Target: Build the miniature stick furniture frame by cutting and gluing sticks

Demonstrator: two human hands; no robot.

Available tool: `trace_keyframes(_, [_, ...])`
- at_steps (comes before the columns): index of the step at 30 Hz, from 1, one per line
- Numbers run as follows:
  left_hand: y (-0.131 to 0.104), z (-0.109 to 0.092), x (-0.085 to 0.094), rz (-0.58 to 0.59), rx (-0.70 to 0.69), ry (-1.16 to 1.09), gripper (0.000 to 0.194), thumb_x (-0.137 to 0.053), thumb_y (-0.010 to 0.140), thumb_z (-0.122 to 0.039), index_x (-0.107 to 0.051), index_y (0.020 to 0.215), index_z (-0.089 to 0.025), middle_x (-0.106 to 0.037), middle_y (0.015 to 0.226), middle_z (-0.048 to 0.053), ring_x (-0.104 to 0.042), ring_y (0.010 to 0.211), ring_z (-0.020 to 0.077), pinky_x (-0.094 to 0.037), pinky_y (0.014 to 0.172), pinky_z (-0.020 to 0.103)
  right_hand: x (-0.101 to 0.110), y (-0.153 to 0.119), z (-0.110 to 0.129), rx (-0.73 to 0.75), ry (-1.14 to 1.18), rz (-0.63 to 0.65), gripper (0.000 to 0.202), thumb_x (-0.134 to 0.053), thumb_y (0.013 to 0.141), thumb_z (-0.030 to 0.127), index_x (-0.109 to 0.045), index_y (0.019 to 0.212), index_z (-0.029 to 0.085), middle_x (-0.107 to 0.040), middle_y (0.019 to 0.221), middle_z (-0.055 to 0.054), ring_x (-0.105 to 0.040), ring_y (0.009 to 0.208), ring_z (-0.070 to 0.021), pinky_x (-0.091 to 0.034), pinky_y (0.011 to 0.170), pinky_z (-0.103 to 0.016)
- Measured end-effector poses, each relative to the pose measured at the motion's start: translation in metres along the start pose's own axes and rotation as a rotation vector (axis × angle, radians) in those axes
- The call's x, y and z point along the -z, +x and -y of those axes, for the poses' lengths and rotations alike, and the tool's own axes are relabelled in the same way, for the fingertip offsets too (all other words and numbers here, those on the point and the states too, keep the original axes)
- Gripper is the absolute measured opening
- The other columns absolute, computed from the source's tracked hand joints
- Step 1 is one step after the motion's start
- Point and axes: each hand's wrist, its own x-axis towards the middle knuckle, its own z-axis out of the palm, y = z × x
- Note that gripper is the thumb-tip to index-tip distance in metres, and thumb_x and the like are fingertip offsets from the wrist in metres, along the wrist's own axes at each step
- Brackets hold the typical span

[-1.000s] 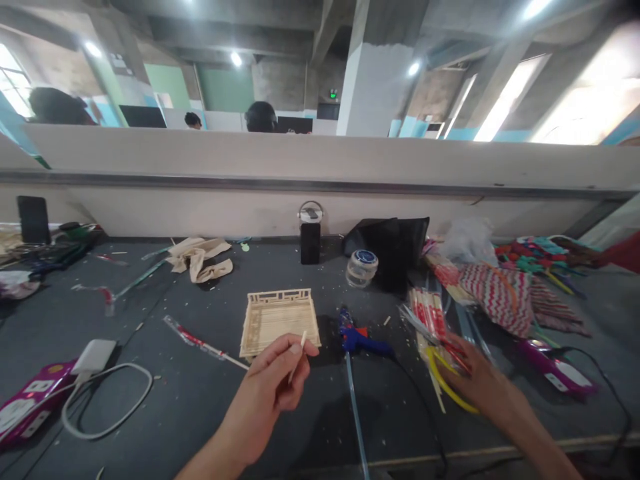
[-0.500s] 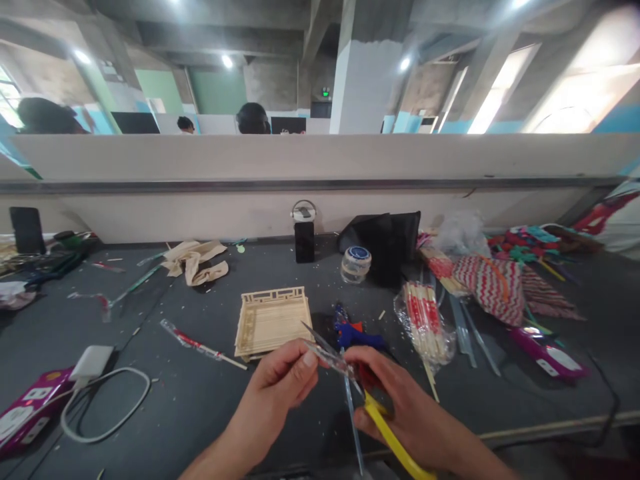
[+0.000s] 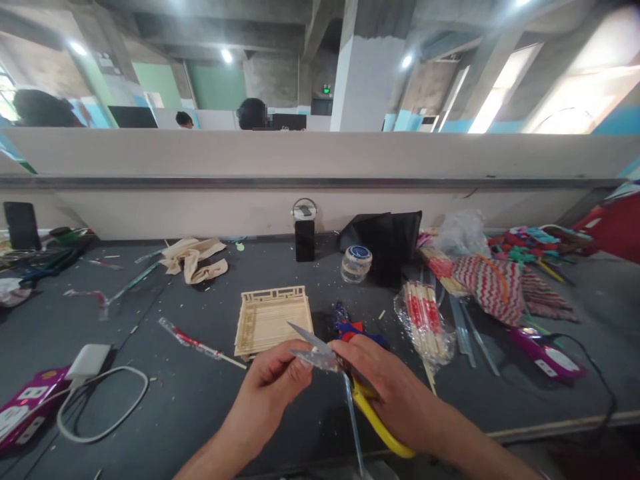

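My right hand (image 3: 385, 387) grips a pair of scissors (image 3: 381, 421) with yellow handles, their blades parted and pointing left. My left hand (image 3: 277, 383) is pinched at the blades, its thumb and fingertips around something small that is mostly hidden; a pale bit shows between the blades. Just beyond the hands lies a small tray-like piece made of pale wooden sticks (image 3: 274, 323), with an openwork rail along its back edge. A blue glue gun (image 3: 345, 325) rests behind my right hand, partly covered by it. A clear glue stick (image 3: 354, 427) extends toward the table's front edge below the scissors.
Wrapped wooden sticks (image 3: 425, 320) lie at right, near a purple power strip (image 3: 547, 353). A jar (image 3: 356, 265) and phone (image 3: 305, 241) stand behind. At left are a wrapped stick (image 3: 200, 343), crumpled paper (image 3: 195, 257) and a charger with cable (image 3: 93, 363).
The scissors have swung, their blades now wider apart and around the spot by my left fingertips. Both hands have shifted slightly left. A red shape has come into view at far right.
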Motion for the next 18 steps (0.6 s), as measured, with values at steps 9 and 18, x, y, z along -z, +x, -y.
trace_keyframes(9, [0.014,-0.032,0.008,-0.316,-0.275,-0.13,0.025,-0.062,0.082,-0.049,-0.059,0.083,-0.025,-0.057,0.085,0.001,-0.057,0.084,0.0183,-0.049,0.083,0.035,-0.018,0.02,0.019,-0.295,0.771,-0.269,0.035,-0.061,0.087,0.035,-0.046,0.118,0.026,-0.061,0.094,-0.003,-0.064,0.08,-0.0164,-0.054,0.071,-0.031])
trace_keyframes(18, [0.008,-0.007,0.011,-0.426,-0.382,0.095,0.014,-0.068,0.08,-0.034,-0.063,0.087,-0.023,-0.061,0.087,0.002,-0.057,0.088,0.0191,-0.046,0.084,0.033,-0.019,0.038,0.04,-0.308,0.837,-0.39,0.023,-0.059,0.086,0.032,-0.049,0.105,0.024,-0.055,0.072,0.005,-0.051,0.047,-0.0084,-0.046,0.046,-0.022])
